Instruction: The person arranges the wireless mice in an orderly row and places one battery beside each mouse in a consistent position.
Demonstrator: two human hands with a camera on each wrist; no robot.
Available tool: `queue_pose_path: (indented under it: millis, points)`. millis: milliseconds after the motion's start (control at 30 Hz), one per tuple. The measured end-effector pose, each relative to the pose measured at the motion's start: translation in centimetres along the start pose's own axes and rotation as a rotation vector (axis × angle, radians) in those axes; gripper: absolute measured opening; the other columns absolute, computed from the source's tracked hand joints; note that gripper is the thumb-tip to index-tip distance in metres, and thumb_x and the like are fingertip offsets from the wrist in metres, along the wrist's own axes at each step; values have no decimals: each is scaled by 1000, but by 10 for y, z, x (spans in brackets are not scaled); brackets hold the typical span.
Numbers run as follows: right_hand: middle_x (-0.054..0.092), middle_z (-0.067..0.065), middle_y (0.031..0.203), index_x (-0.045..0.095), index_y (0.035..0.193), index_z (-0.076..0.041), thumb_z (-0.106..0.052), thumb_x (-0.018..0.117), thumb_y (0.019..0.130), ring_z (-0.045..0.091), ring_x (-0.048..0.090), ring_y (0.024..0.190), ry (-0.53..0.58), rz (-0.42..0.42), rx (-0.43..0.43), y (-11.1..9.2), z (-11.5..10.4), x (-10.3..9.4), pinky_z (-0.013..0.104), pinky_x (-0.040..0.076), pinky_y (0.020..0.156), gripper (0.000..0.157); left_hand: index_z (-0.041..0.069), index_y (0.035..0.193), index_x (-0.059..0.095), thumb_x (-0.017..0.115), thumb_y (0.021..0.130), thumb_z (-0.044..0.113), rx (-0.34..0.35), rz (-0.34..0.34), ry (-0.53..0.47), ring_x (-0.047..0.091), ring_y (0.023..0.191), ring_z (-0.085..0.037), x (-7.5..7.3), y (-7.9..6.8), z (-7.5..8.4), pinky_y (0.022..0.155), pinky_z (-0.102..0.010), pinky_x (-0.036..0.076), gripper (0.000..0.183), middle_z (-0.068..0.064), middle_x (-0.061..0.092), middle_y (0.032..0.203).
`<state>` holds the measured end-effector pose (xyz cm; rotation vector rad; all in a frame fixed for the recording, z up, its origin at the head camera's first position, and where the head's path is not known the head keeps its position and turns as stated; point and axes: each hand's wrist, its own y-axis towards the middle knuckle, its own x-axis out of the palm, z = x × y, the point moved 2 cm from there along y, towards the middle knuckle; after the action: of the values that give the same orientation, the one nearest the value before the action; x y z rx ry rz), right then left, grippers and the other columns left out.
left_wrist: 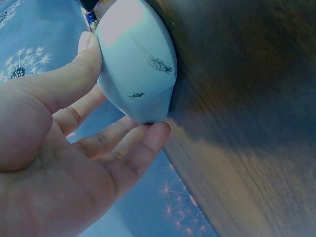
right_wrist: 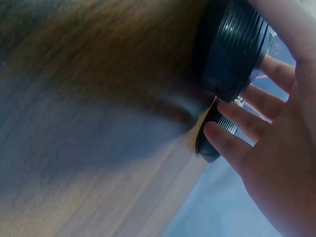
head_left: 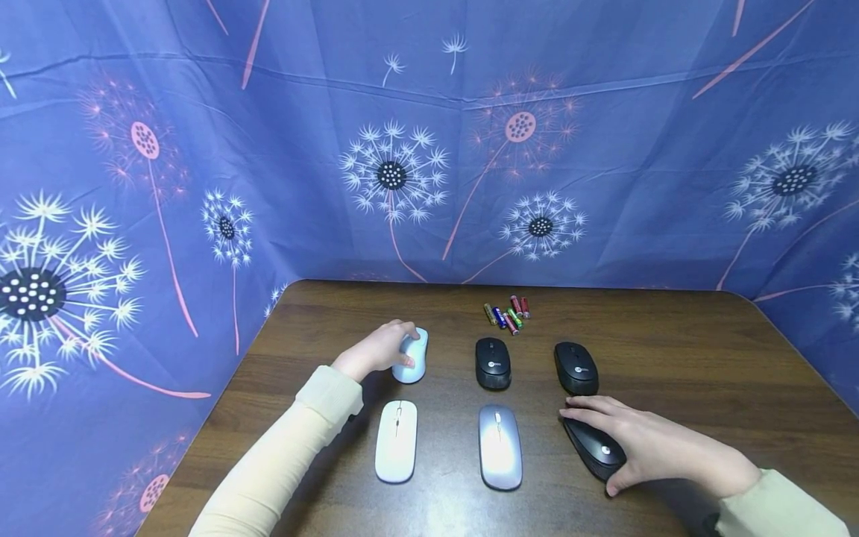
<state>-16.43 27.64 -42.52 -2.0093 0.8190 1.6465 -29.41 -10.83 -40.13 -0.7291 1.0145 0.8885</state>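
Note:
My left hand (head_left: 382, 348) grips a pale blue computer mouse (head_left: 414, 362) at the left of the table. In the left wrist view the thumb lies along one side of this mouse (left_wrist: 136, 54) and fingertips meet its end; dark scuffs mark its shell. At the right, my right hand (head_left: 654, 445) spans a black mouse (head_left: 593, 449), thumb at the near end and fingers at the far side. The right wrist view shows that mouse's ribbed side (right_wrist: 232, 49) between thumb and fingers. Just beyond those fingers sits another black mouse (head_left: 576, 368).
A third black mouse (head_left: 493, 363) stands in the middle of the brown wooden table (head_left: 671, 350). Nearer lie a white mouse (head_left: 396, 441) and a silver-grey mouse (head_left: 499, 447). Several small batteries (head_left: 508, 316) lie near the back edge. Blue dandelion-print cloth (head_left: 456, 186) hangs behind.

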Motion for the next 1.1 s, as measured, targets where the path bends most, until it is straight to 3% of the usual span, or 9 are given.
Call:
queue_pose_path:
  millis: [267, 533, 833, 1100]
  points:
    - [43, 12, 141, 43, 141, -18, -50, 85, 50, 31, 50, 118, 13, -21, 11, -1, -1, 4, 33, 53, 72, 106, 6, 123, 58, 75, 79, 17, -41, -17, -17, 47, 124, -32, 2, 0, -1, 101, -42, 41, 48, -16, 51, 132]
    - [46, 10, 138, 47, 138, -17, -45, 88, 49, 27, 52, 115, -36, 4, 11, 1, -3, 4, 35, 53, 72, 102, 7, 122, 59, 76, 78, 17, -28, -4, -14, 48, 122, -31, 2, 0, -2, 100, -41, 42, 48, -16, 53, 130]
    - [47, 11, 135, 47, 138, -17, -50, 86, 52, 27, 53, 113, -43, -19, 72, 1, -8, 0, 38, 53, 73, 100, 7, 122, 59, 76, 78, 16, -30, -7, -22, 48, 123, -30, 2, 0, -1, 101, -41, 41, 47, -15, 53, 130]
    - [51, 12, 130, 51, 135, -14, -58, 83, 52, 25, 54, 110, -69, 55, 128, -1, -16, -2, 40, 52, 75, 99, 6, 121, 59, 76, 78, 16, -24, -10, -10, 49, 121, -31, 1, -1, 0, 100, -42, 42, 47, -16, 53, 129]
